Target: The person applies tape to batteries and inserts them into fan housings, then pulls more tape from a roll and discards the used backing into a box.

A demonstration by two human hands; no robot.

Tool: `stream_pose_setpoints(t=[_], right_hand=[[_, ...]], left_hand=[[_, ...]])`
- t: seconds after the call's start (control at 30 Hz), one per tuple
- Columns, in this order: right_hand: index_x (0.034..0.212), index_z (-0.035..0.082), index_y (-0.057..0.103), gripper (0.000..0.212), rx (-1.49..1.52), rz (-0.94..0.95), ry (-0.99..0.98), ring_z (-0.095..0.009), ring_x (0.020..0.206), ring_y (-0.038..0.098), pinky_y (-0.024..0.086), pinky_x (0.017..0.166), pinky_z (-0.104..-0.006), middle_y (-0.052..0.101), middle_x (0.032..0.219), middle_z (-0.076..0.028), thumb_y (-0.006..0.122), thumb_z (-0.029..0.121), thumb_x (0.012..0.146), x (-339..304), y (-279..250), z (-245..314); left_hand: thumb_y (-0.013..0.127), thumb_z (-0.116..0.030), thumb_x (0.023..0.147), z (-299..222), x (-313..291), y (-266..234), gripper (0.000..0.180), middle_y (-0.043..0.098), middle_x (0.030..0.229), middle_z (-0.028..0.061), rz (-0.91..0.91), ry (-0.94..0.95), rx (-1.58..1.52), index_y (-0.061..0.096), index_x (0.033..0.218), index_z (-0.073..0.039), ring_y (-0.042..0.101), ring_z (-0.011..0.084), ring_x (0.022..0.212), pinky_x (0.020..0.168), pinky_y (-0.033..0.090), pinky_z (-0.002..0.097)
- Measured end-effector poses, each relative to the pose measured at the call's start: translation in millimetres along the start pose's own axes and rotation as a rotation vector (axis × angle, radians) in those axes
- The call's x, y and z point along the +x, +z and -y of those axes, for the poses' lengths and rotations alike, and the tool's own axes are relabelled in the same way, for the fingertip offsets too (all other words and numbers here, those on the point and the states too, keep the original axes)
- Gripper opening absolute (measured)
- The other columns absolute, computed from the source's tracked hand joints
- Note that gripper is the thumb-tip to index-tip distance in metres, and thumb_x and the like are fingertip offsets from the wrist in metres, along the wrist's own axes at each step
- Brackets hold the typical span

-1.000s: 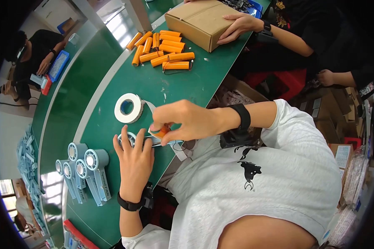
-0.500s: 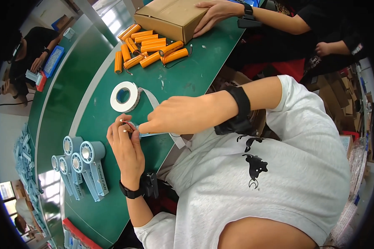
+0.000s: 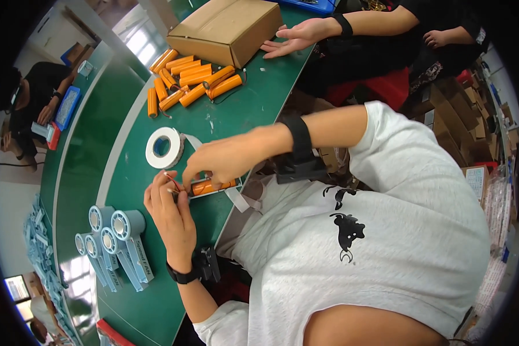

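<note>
Orange battery (image 3: 209, 186), just below the tape roll (image 3: 164, 147): my right hand (image 3: 222, 164) pinches it, my left hand (image 3: 170, 213) seemingly grips its wires; taping comes next, I judge.

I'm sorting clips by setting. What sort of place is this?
Probably a small assembly workshop: a long green workbench shared by several seated workers, a pile of orange battery cells beside a cardboard box, and a row of pale blue fan handles.

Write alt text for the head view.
A person's left hand and right hand work an orange battery with thin wires over a green table. A white tape roll, blue fan housings and more orange batteries lie nearby.
</note>
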State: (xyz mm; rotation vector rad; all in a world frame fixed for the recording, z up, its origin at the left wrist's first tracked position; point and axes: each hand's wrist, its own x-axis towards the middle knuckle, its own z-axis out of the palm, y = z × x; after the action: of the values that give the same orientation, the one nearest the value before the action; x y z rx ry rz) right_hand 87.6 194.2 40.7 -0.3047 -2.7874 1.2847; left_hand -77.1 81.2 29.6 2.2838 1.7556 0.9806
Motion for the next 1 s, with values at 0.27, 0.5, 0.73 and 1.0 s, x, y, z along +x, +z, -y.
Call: stream_pose_setpoints(t=[0.27,0.5,0.73,1.0], right_hand=[[0.106,0.006,0.049,0.054,0.435,-0.259,0.052,-0.020,0.074,0.057,0.046,0.061,-0.0318,0.056,0.083,-0.011,0.072,0.006,0.058,4.6,26.5,-34.8],[0.099,0.000,0.055,0.031,0.426,-0.676,-0.083,-0.017,0.081,0.057,0.046,0.069,-0.0297,0.059,0.091,-0.009,0.068,0.009,0.072,-84.7,-25.6,-37.4],[0.089,-0.003,0.061,0.015,0.338,-0.935,-1.326,-0.021,0.075,0.061,0.047,0.067,-0.0260,0.063,0.083,-0.011,0.054,-0.001,0.075,-102.1,-109.2,131.3],[0.094,-0.009,0.059,0.018,0.406,-0.286,-1.454,-0.025,0.074,0.062,0.049,0.068,-0.0317,0.063,0.081,-0.015,0.054,0.003,0.080,-149.3,-132.9,98.4]], left_hand=[[0.069,-0.001,0.058,-11.2,32.0,-32.4,0.046,0.051,0.110,0.0136,0.463,0.012,0.119,0.053,0.101,-0.003,0.045,0.0339,0.108,0.093,0.032,0.0415],[0.071,0.000,0.049,-28.9,88.4,-105.1,0.039,0.060,0.086,0.0072,0.451,-0.148,0.185,0.060,0.086,-0.001,0.056,0.0179,0.068,0.060,0.044,0.0275],[0.074,-0.009,0.056,290.1,169.2,-148.6,0.039,0.062,0.080,0.0131,-0.037,-0.318,0.505,0.062,0.091,0.004,0.057,0.0197,0.067,0.063,0.045,0.0310],[0.068,-0.023,0.073,265.6,194.4,-57.0,0.053,0.059,0.103,0.0163,0.223,-0.175,0.485,0.049,0.118,-0.001,0.056,0.0268,0.093,0.082,0.043,0.0340]])
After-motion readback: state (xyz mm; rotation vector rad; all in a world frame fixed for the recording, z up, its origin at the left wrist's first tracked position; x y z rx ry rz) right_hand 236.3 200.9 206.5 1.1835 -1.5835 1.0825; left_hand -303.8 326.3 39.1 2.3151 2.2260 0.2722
